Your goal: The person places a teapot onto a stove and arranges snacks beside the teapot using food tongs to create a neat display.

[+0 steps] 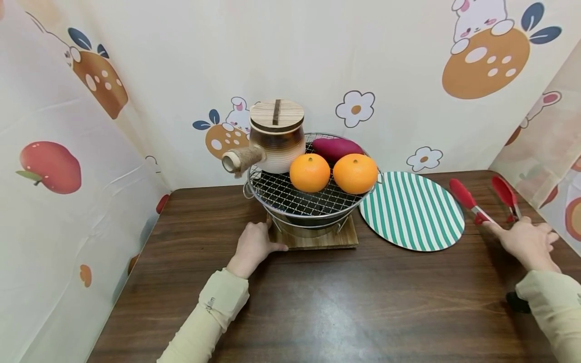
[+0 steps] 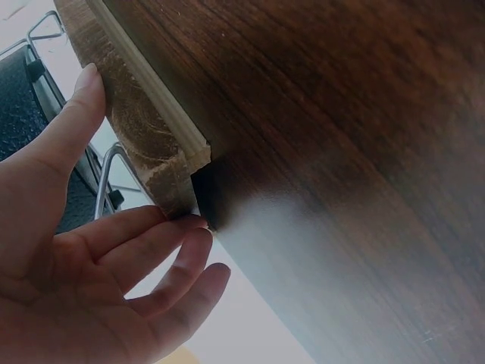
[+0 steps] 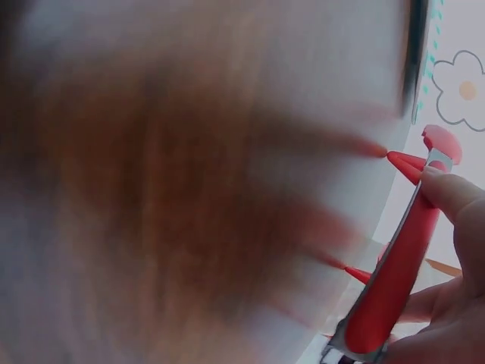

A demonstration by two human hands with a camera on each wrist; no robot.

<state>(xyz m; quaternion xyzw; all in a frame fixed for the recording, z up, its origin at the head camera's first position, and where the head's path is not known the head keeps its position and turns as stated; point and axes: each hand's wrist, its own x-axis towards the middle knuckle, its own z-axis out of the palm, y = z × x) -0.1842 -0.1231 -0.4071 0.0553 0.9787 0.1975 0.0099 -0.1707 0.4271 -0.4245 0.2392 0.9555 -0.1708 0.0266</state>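
My left hand point(image 1: 254, 241) grips the left front corner of a wooden board point(image 1: 323, 243) under a small round tabletop grill point(image 1: 313, 216). In the left wrist view, the thumb lies along one edge of the board point(image 2: 140, 106) and the fingertips meet its corner. At the far right, my right hand point(image 1: 528, 243) holds a pair of red-tipped tongs point(image 1: 462, 193), whose arms are spread apart. The right wrist view shows the thumb on one red-padded arm of the tongs point(image 3: 394, 280), with other fingers partly hidden behind it.
On the grill's wire rack stand a lidded pot point(image 1: 278, 146) with a twine-wrapped handle, two oranges point(image 1: 310, 173) and a purple sweet potato point(image 1: 337, 147). A green-striped round mat point(image 1: 413, 212) lies right of the grill. A dark object point(image 1: 517, 302) sits by the right sleeve.
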